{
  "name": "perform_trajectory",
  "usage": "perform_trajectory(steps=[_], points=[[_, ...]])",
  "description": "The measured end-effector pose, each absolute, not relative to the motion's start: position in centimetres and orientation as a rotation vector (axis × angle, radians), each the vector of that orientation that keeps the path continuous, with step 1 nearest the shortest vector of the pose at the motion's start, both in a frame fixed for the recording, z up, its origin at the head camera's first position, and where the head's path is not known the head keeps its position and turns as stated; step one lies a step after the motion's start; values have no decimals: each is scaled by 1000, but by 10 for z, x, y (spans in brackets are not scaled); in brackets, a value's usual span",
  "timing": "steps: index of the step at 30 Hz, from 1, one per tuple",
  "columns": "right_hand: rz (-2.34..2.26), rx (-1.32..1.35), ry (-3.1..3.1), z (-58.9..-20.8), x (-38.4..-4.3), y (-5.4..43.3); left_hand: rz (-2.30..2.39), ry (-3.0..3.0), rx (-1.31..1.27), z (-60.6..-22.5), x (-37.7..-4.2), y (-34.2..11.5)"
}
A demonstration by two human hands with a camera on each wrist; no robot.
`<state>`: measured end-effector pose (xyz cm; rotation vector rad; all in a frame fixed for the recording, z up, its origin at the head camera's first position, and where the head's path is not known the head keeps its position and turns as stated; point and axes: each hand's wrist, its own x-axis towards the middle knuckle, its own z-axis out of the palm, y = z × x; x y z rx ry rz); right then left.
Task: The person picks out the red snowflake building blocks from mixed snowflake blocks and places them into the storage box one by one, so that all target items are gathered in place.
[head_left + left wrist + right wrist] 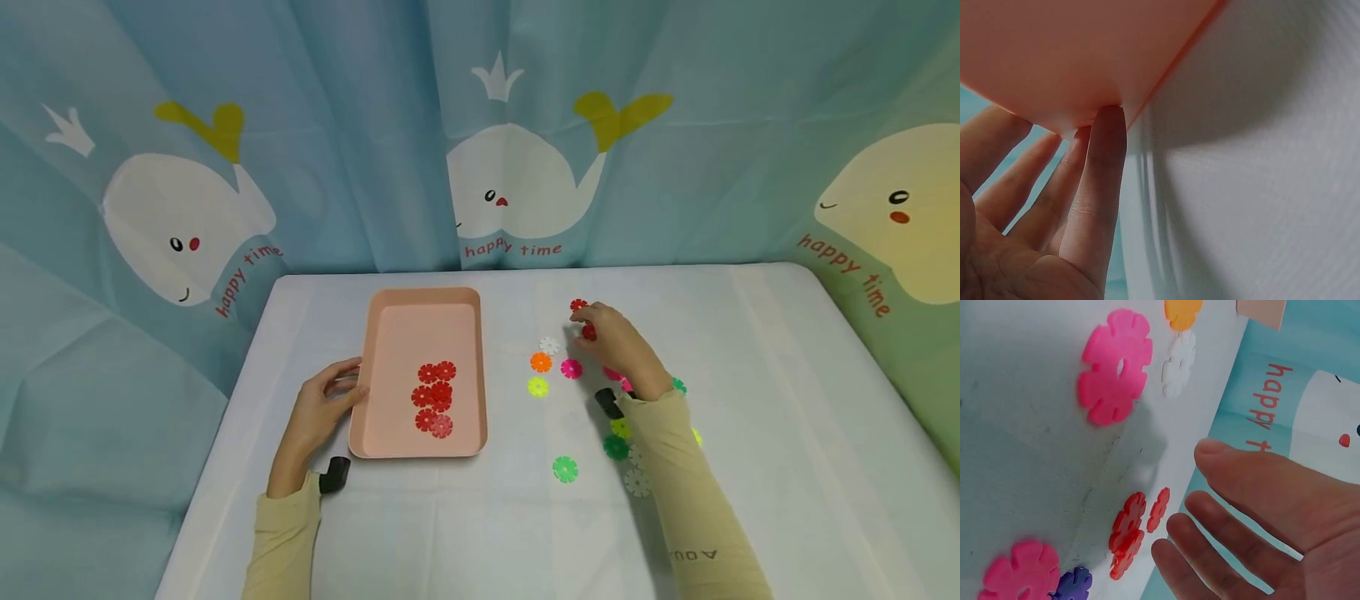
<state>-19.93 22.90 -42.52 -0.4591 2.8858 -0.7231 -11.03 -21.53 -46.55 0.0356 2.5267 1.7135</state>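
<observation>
My left hand (318,417) holds the left edge of a pink rectangular tray (483,375), thumb at the rim and fingers against the outer wall (1085,62). Several red flower-shaped plastic discs (422,396) and a pinkish one (442,427) lie in the tray. On the right, my right hand (622,343) hovers over red discs (578,305) near the back of the table. Its thumb and fingers are apart in the right wrist view, with nothing held. Beyond the fingertips there, overlapping red discs (1127,522) and one thinner-looking red disc (1159,510) lie on the cloth.
Left of my right hand are white (549,345), orange (541,362), yellow (537,387) and pink discs (572,368). A light green disc (565,469) lies nearer the front. Other discs are partly under my right arm (697,492). A blue whale-print curtain (360,125) stands behind the table.
</observation>
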Motion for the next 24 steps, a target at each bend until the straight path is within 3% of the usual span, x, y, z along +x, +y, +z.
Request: perform_trajectory(steps=[11,24], points=[[-695,-304,2862,-427,-205,231,1722,2525,41,-467,-110,-215],[-706,-322,2862,-428,-212,238,1693,2549,54,-468,-111,-216]])
